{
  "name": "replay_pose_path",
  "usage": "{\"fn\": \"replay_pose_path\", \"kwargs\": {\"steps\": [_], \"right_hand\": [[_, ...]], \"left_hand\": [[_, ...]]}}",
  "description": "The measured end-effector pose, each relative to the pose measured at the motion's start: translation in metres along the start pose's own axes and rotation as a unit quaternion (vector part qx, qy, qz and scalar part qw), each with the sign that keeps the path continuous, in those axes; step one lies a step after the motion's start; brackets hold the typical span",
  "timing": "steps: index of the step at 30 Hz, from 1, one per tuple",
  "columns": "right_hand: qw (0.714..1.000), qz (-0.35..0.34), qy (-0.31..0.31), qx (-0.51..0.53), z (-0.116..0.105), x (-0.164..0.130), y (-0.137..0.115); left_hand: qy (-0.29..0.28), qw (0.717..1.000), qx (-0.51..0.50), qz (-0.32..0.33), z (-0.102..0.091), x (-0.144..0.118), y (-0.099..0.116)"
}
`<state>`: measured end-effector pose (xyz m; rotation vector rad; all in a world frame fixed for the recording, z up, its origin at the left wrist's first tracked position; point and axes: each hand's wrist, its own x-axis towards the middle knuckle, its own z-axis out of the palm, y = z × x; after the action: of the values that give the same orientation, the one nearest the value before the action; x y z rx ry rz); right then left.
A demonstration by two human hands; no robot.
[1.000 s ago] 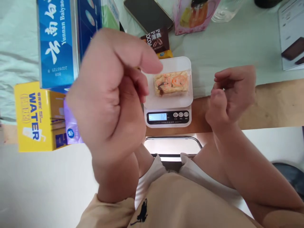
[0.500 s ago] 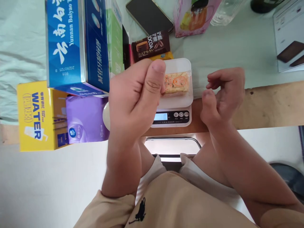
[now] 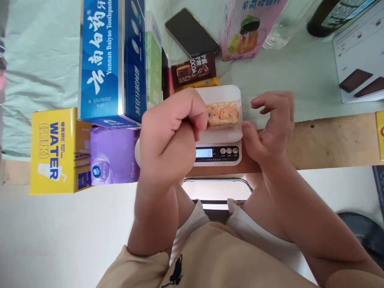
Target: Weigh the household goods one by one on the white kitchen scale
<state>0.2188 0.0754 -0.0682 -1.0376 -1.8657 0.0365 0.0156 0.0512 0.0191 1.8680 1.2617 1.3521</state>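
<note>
Left hand (image 3: 171,132): frame centre, pinching the small clear-wrapped orange snack packet (image 3: 224,114).
Packet: on white digital kitchen scale (image 3: 220,132).
Right hand (image 3: 270,128): right of scale, loosely curled, empty.

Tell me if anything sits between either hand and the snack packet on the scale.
Nothing visible does. The snack packet lies on the scale; the left hand is at its left end, fingers curled, and the right hand hovers just right of it, fingers apart.

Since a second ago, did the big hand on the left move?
Yes. The left hand came down and toward the scale; its fingers now reach the snack packet on the scale's tray, where before it was raised, blocking the boxes.
</note>
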Motion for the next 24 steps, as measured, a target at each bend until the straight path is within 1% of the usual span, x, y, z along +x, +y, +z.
{"fn": "replay_pose_path", "kwargs": {"steps": [2,4,9,11,13,16,20,22,24], "right_hand": [[0.999,0.007,-0.033,-0.005,0.002,0.001,-0.002],[0.998,0.012,-0.057,-0.012,0.004,0.002,-0.005],[0.999,0.003,-0.049,-0.024,0.008,0.003,-0.010],[0.998,0.012,-0.059,-0.024,0.008,0.004,-0.011],[0.997,0.018,-0.071,-0.025,0.008,0.005,-0.011],[0.995,-0.008,-0.089,-0.044,0.009,0.008,-0.011],[0.983,-0.049,-0.134,-0.113,0.009,0.013,-0.014],[0.980,-0.061,-0.140,-0.127,0.008,0.015,-0.017],[0.981,-0.072,-0.132,-0.123,0.004,0.018,-0.018]], "left_hand": [[-0.003,0.999,0.029,-0.041,-0.002,-0.001,0.006],[-0.008,0.999,0.030,-0.032,-0.005,-0.001,0.009],[-0.028,0.999,0.019,-0.038,-0.008,0.000,0.008],[-0.033,0.999,-0.003,-0.020,-0.008,0.001,0.007],[-0.043,0.999,-0.014,-0.019,-0.007,0.003,0.007],[-0.075,0.997,-0.021,-0.010,-0.008,0.003,0.009],[-0.137,0.990,0.019,-0.028,-0.011,0.000,0.014],[-0.153,0.988,0.026,-0.027,-0.012,-0.002,0.016],[-0.156,0.988,0.014,-0.010,-0.013,-0.003,0.016]]}}
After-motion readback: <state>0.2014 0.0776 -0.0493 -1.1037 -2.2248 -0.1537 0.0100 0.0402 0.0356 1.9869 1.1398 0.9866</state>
